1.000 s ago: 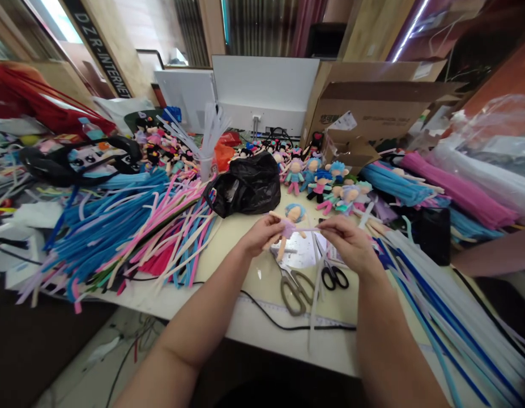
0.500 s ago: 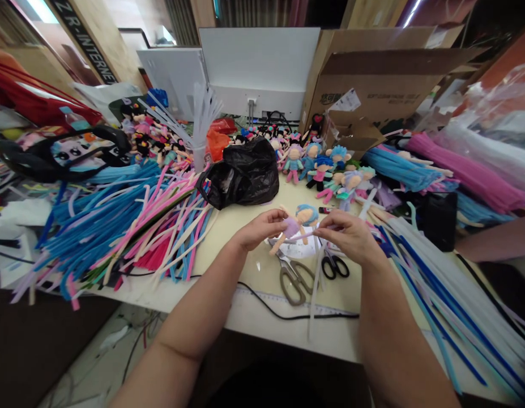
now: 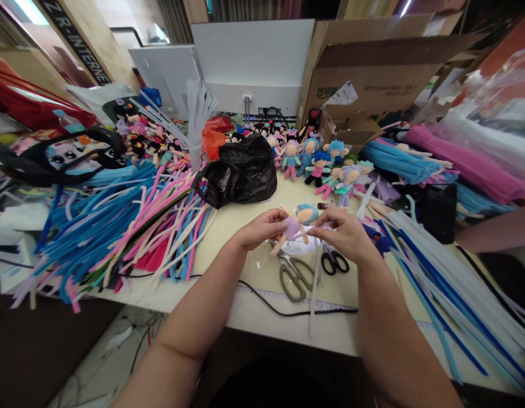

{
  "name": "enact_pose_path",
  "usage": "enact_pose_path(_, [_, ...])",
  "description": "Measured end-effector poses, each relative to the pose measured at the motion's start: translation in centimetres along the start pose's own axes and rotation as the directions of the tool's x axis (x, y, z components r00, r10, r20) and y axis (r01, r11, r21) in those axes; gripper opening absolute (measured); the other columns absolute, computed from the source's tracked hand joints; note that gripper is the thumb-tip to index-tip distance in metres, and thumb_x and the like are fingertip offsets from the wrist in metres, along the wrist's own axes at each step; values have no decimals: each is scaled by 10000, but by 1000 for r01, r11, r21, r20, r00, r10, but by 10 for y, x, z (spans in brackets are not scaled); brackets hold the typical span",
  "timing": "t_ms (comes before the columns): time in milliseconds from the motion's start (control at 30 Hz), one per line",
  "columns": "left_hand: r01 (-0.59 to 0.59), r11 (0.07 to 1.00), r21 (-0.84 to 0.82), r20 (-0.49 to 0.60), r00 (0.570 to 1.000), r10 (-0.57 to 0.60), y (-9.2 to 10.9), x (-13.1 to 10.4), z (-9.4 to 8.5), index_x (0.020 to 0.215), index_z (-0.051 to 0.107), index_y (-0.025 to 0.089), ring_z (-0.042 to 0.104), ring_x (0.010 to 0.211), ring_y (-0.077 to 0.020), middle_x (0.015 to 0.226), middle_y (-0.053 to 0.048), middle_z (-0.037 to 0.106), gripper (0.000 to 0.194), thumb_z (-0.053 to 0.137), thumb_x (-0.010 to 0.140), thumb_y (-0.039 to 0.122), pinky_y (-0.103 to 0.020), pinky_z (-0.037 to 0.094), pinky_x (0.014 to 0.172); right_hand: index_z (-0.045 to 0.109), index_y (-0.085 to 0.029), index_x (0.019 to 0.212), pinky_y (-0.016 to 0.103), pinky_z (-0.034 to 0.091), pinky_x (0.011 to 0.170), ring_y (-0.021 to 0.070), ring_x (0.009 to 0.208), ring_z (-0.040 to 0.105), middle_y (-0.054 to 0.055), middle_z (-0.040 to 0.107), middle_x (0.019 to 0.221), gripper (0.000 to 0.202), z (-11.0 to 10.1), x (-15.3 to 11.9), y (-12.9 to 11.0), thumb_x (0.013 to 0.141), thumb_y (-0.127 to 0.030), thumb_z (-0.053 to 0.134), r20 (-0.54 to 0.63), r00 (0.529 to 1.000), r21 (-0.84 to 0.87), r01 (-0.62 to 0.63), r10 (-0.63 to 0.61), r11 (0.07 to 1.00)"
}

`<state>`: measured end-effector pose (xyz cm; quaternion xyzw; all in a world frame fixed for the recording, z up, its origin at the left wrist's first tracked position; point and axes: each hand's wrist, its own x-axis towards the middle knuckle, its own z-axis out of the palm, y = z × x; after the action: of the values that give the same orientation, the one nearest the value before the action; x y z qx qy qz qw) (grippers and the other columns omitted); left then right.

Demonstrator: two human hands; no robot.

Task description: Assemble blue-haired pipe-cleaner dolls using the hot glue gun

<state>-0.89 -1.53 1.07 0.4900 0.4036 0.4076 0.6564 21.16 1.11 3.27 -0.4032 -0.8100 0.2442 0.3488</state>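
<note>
A small pipe-cleaner doll (image 3: 292,228) with blue hair, a peach face and limbs and a lilac body is pinched by my left hand (image 3: 266,228). Its head points right. My right hand (image 3: 339,229) closes thumb and fingers on a lilac pipe cleaner (image 3: 305,233) that runs to the doll's body. Below the doll lie large scissors with grey-brown handles (image 3: 293,286) and smaller black-handled scissors (image 3: 335,263). A pale strip (image 3: 314,294) hangs down between them, over the table edge.
Blue, pink and cream pipe cleaners (image 3: 96,226) are heaped at left; white and blue ones (image 3: 444,266) lie at right. A black plastic bag (image 3: 249,173), finished dolls (image 3: 319,167) and a cardboard box (image 3: 372,73) stand behind. A black cable (image 3: 270,306) crosses the front edge.
My right hand has moved slightly left, closer to the doll, along the lilac pipe cleaner. My left hand keeps its hold on the doll. The view has shifted a little.
</note>
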Motion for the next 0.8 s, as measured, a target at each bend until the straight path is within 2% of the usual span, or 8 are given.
enact_pose_path(500, [10,1000,9,14,1000,-10,-1,1,0,845,576,144,454,534,-59,701,20,535,361,726,689,433,-201,335,497,566,-212,665,279,345,604,146,656,472,-6,559,675,232,6,1,2,731,-376,717,2,1000,33,-4,4,999])
enact_pose_path(800, [4,1000,11,-2,1000,-4,-2,2,0,836,571,145,434,525,-52,694,24,522,348,724,697,425,-189,323,476,557,-211,688,276,337,602,149,652,460,-9,542,671,233,7,2,3,719,-364,730,-17,1000,-11,7,-7,1000])
